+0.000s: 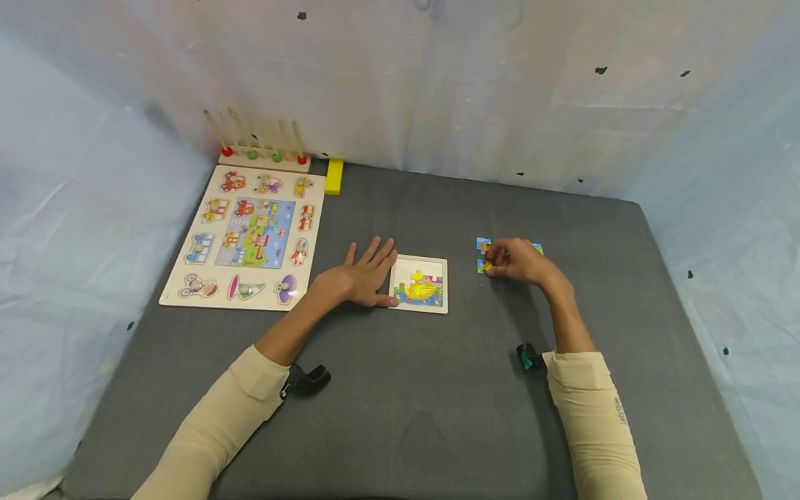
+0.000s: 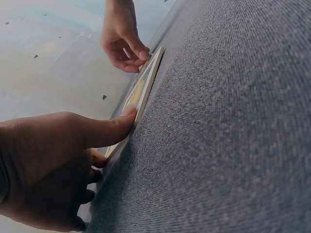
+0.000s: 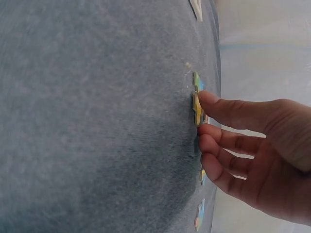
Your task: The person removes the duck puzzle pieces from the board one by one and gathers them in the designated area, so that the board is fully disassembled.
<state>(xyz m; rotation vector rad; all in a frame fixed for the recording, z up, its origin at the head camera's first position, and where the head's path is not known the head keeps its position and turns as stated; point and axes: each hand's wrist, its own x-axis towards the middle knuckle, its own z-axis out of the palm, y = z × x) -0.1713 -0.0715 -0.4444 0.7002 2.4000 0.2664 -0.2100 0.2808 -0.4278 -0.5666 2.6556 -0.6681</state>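
Note:
A small wooden jigsaw tray (image 1: pixel 417 310) lies mid-table, partly filled with a yellow picture puzzle (image 1: pixel 422 290). My left hand (image 1: pixel 361 279) spreads over its left side, fingers extended. In the left wrist view, the thumb (image 2: pixel 109 131) of that hand rests on the tray's near rim. To the right of the tray, my right hand (image 1: pixel 519 260) is at several loose puzzle pieces. Its thumb and fingertips pinch a yellow-edged puzzle piece (image 3: pixel 196 109) low at the tabletop, partly hidden by the thumb. Another loose piece (image 1: pixel 482 244) lies just beyond the fingertips.
At the left lies a large wooden peg puzzle board (image 1: pixel 250 303) with vehicle shapes. Behind it stands a peg stand (image 1: pixel 265 162) with red and green beads, beside a yellow block (image 1: pixel 334 177). Plastic sheeting (image 1: pixel 469 90) walls the grey table (image 1: pixel 387 417) at the back and sides.

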